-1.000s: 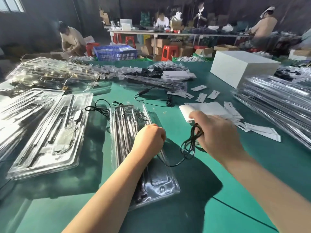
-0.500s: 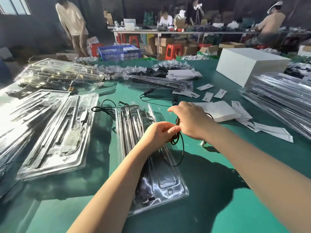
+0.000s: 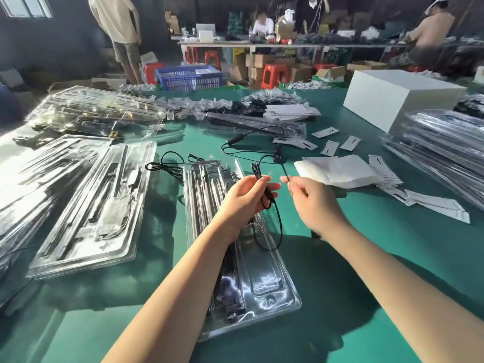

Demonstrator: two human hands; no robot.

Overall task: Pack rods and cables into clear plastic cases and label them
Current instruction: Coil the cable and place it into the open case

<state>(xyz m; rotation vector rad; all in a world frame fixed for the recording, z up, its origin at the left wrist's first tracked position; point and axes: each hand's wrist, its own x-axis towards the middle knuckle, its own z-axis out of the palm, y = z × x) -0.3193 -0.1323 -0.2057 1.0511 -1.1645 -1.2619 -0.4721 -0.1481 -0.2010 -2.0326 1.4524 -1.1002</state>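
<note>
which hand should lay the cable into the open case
Left. The left hand grips the bundled cable directly over the open case; the right hand only pinches its loose end, off to the side.

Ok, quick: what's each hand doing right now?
Left hand: fingers curled round the bundled black cable.
Right hand: pinching a strand of the same cable at its fingertips.

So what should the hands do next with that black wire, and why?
Probably keep folding it into a small bundle. The left hand grips a few gathered loops of the black cable, the right hand pinches its other end, and one long loop hangs loose over the open clear case, likely too slack to tuck in.
</note>
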